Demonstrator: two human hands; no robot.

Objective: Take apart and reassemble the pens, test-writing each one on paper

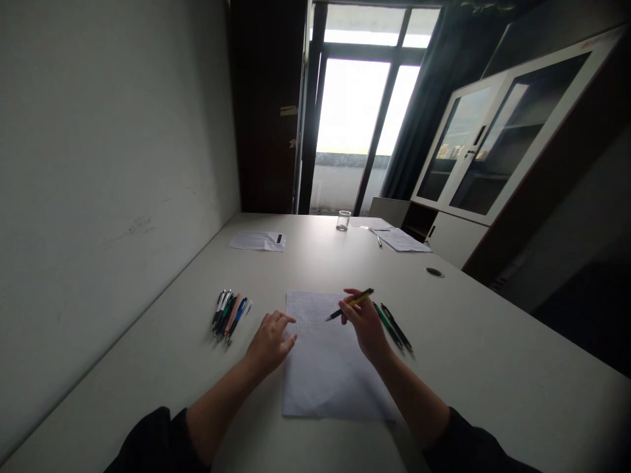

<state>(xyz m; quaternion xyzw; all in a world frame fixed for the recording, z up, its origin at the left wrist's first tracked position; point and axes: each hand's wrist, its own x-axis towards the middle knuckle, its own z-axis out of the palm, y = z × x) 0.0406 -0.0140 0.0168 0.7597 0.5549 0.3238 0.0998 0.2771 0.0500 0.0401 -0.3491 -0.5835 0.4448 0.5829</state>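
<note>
A sheet of white paper (325,381) lies in front of me on the white table, with lines of writing across its upper part. My right hand (362,318) grips a black and yellow pen (351,304) over the paper, its tip pointing down and left near the last written lines. Whether the tip touches the sheet I cannot tell. At the paper's left edge rests my left hand (271,338), fingers apart and holding nothing. Just right of my right hand lie a green pen (387,323) and a black pen (398,327).
Several pens (229,315) lie bunched left of the paper. Farther back are a printed sheet (259,241), a clear glass (343,221) and a stack of papers (401,240) with a pen. A round cable hole (434,272) is at the right. A wall (123,197) borders the table's left.
</note>
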